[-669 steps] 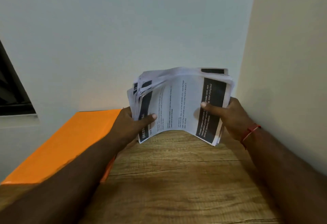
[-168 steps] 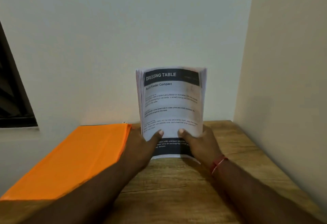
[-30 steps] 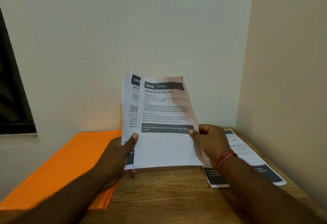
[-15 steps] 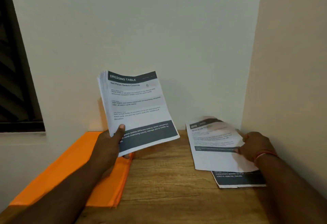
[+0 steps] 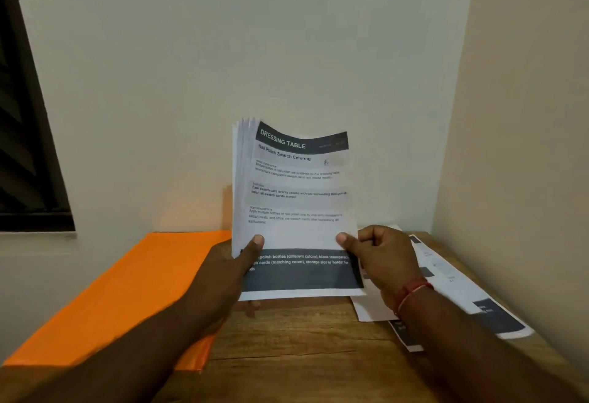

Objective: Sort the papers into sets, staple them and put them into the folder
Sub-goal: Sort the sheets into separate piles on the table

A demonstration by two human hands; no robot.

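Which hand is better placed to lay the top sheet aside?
Likely right hand: it pinches the white printed paper stack beside the loose sheets on the wooden table; left hand grips the stack.

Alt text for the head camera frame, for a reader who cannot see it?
Two hands hold a stack of printed papers upright above a wooden table, top sheet headed DRESSING TABLE: the left hand grips its lower left edge, the right hand pinches its right edge. An orange folder lies at left, loose sheets at right.

Matt paper sheets (image 5: 296, 198), wood-grain table (image 5: 287, 339)
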